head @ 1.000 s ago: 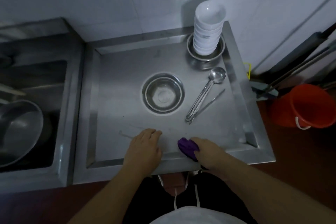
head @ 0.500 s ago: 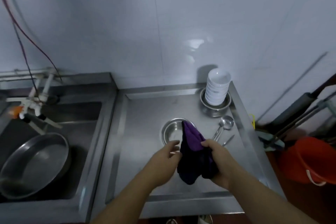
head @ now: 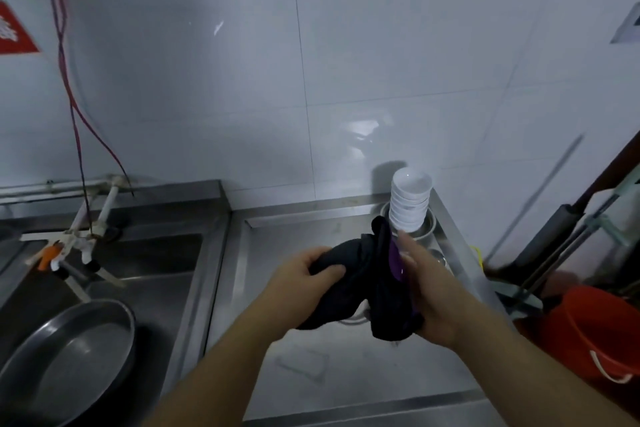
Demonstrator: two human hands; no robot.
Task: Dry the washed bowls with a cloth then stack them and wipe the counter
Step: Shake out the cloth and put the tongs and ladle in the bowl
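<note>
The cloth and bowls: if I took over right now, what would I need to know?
Left hand grips one end of the dark purple cloth; right hand holds the other side, lifted above the steel counter.
White bowls are stacked in a metal bowl at the back right corner.
Drying and stacking look done.
Left: wiping the counter, if not finished.

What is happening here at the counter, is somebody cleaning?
A person holds a dark cloth in both hands above the steel counter. The left hand grips one end, and the right hand holds the other. White bowls stand stacked at the back corner. A metal pan lies in the sink on the left.
</note>
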